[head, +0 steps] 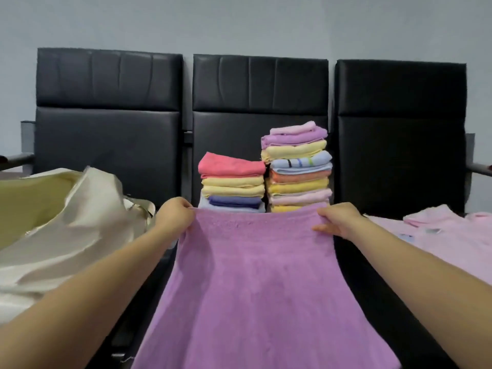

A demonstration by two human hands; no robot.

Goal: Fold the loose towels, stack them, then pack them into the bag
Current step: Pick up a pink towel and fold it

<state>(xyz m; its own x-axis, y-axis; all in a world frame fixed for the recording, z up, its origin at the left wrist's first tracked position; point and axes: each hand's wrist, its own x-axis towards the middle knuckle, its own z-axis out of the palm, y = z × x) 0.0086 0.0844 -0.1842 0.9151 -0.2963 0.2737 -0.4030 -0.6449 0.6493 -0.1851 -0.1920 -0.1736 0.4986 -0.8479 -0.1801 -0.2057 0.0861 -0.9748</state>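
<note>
A purple towel (258, 283) is stretched out in front of me over the middle black seat. My left hand (174, 215) pinches its far left corner and my right hand (338, 222) pinches its far right corner. Behind the towel's far edge stand two stacks of folded towels: a shorter stack (233, 182) topped by a coral towel, and a taller stack (298, 166) topped by pink and purple ones. A cream cloth bag (66, 225) lies open on the left seat. Loose pink towels (447, 235) lie on the right seat.
Three black padded chair backs (109, 107) stand side by side against a pale grey wall. Metal armrests (479, 169) stick out at the far left and far right edges.
</note>
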